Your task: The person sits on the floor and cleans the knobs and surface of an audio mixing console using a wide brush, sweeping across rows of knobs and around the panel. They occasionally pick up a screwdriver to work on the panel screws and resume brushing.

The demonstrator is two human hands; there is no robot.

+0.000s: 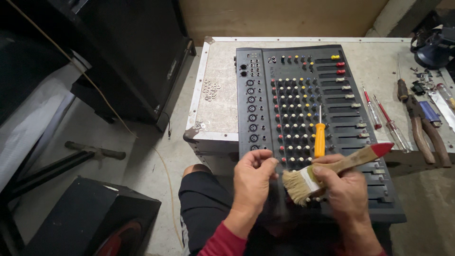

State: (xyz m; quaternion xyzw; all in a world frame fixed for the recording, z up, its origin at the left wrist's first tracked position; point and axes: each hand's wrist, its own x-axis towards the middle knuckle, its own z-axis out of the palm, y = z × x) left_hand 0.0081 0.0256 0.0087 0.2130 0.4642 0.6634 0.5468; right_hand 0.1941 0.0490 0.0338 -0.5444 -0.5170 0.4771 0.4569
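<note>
Mixer [332, 142] sits on the lap against the case edge, right hand [348, 189] gripping brush [327, 170] over its near knobs, left hand [253, 178] pinched closed at its near-left edge, orange screwdriver [320, 135] lying on its knobs.

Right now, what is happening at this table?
A person sits at a table with a mixer lying flat in front of them. The right hand holds a brush with its bristles over the knobs at the mixer's near edge. The left hand pinches at a spot beside the bristles. A screwdriver lies on the mixer. Pliers lie on the right, washers on the left.
</note>
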